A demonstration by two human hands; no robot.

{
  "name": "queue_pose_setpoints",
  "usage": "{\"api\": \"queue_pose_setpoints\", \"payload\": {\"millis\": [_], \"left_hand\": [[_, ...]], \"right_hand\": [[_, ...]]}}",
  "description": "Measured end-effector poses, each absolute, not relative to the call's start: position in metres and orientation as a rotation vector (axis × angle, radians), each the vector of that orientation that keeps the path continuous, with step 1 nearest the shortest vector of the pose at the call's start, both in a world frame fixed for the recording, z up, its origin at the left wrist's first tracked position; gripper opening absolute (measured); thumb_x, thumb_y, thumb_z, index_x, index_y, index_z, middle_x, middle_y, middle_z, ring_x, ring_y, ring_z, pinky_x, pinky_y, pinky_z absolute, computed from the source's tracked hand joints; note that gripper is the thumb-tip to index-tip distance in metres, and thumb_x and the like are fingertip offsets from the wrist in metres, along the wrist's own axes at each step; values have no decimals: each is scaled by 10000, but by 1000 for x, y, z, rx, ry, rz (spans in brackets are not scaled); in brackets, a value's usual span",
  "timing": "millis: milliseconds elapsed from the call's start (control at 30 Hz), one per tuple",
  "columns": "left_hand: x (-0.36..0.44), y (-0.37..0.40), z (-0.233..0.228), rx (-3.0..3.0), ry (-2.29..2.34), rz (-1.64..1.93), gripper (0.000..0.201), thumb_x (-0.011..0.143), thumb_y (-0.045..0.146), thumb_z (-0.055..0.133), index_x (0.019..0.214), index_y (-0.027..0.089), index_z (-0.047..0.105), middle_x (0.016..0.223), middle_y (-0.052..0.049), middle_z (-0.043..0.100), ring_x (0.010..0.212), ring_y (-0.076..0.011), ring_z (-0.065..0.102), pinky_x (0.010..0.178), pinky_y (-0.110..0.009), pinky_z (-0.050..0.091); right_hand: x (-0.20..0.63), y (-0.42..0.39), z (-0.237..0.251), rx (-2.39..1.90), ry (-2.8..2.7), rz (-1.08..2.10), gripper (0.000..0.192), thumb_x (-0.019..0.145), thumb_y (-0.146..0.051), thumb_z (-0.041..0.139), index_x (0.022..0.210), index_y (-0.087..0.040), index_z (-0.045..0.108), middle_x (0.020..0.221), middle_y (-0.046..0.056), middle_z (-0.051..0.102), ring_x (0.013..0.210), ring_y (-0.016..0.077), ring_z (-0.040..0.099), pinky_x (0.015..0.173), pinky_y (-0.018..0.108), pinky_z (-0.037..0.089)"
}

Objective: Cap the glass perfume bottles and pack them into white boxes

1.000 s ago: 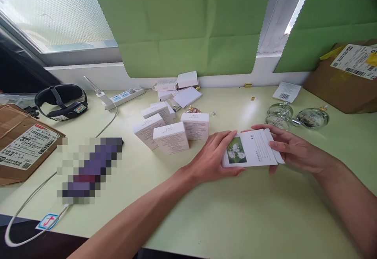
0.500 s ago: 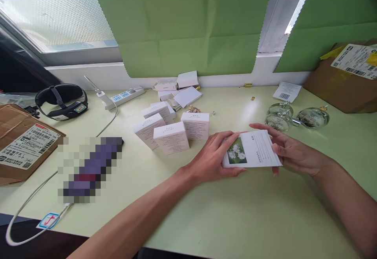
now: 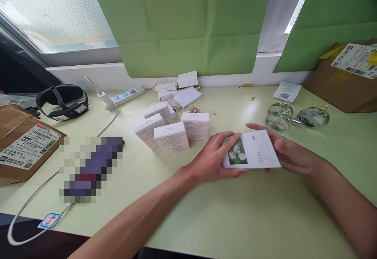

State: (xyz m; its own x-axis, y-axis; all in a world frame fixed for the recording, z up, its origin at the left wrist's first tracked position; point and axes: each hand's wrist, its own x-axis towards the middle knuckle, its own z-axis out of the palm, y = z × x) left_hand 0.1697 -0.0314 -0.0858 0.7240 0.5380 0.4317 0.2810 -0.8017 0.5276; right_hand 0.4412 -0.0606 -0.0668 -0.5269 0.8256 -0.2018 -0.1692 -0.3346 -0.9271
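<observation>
Both hands hold one small white box (image 3: pixel 253 149) with a flower picture on its top face, just above the pale green table (image 3: pixel 224 212). My left hand (image 3: pixel 210 157) grips its left end, fingers over the top edge. At the box's right end my right hand (image 3: pixel 287 151) presses with thumb and fingers. The box now looks closed, with no flap showing. Left of my hands stand three white boxes (image 3: pixel 172 136) of the same kind, upright and close together.
More white boxes and flat cartons (image 3: pixel 179 88) lie by the back wall. Two round glass bottles (image 3: pixel 294 118) sit at right, near a brown parcel (image 3: pixel 344 80). A power strip (image 3: pixel 125 96), black headset (image 3: pixel 61 101), another cardboard parcel (image 3: pixel 22 145) and a white cable (image 3: pixel 32 200) occupy the left.
The flap at the box's right end, open a second ago, has been pushed in by my right hand. The box turned slightly; my left hand stayed put.
</observation>
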Motion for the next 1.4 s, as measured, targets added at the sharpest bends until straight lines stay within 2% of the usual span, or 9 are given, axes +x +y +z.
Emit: {"api": "queue_pose_setpoints", "payload": {"millis": [167,300,433,633,867,1000,1133,1300,1400], "left_hand": [[170,-33,-83,2503,589,805,964,844,581,681,1596,292,151,1514,-161,385,1399,-327,419,1145,-495,409],[170,-34,-85,2526,583,800,974,844,571,684,1600,307,129,1521,-159,390,1401,-340,417,1128,-511,422],[170,-33,-85,2535,601,781,978,834,577,691,1598,286,155,1503,-174,409,1374,-348,445,1103,-510,441],[171,-35,-83,2576,521,751,926,830,570,687,1576,277,225,1484,-153,457,1343,-320,476,1126,-489,410],[170,-35,-83,2551,539,733,948,822,543,703,1586,279,208,1477,-163,460,1345,-326,483,1098,-481,444],[170,-33,-84,2549,524,734,945,822,557,701,1585,278,219,1484,-159,464,1339,-324,489,1108,-484,438],[169,-32,-86,2543,514,746,928,830,572,691,1580,251,247,1482,-170,465,1353,-318,478,1114,-471,440],[169,-31,-88,2541,486,744,915,848,588,665,1579,229,247,1502,-179,442,1375,-295,464,1105,-440,458],[169,-31,-87,2559,496,738,904,844,597,671,1570,233,274,1511,-172,452,1389,-304,453,1131,-458,426]], "right_hand": [[438,-60,-63,-1002,-1061,1949,583,942,-603,518,1497,-457,414,1199,54,691,892,235,702,572,344,633],[436,-61,-66,-1015,-1048,1968,570,952,-580,514,1497,-437,426,1237,58,696,972,253,698,630,348,631],[438,-59,-67,-995,-1095,2017,556,948,-606,492,1477,-442,457,1137,44,735,884,238,715,576,326,619],[442,-57,-66,-1010,-1080,2045,519,985,-597,394,1407,-353,572,1376,57,653,1224,278,625,934,384,550],[438,-54,-69,-1010,-1128,1988,493,979,-579,444,1351,-311,624,1310,77,687,1226,286,617,914,382,545],[447,-54,-71,-967,-1266,2030,678,892,-675,549,1453,-297,521,1338,105,652,1199,295,633,915,402,556],[453,-57,-71,-857,-1423,2097,993,730,-544,819,1563,-355,314,1287,102,648,1020,255,692,710,328,612],[450,-57,-74,-877,-1419,2114,1076,689,-414,884,1573,-364,273,1292,99,636,1006,240,686,706,316,617],[451,-56,-73,-902,-1445,2106,1082,697,-472,865,1583,-359,256,1307,106,634,989,246,693,696,316,621]]}}
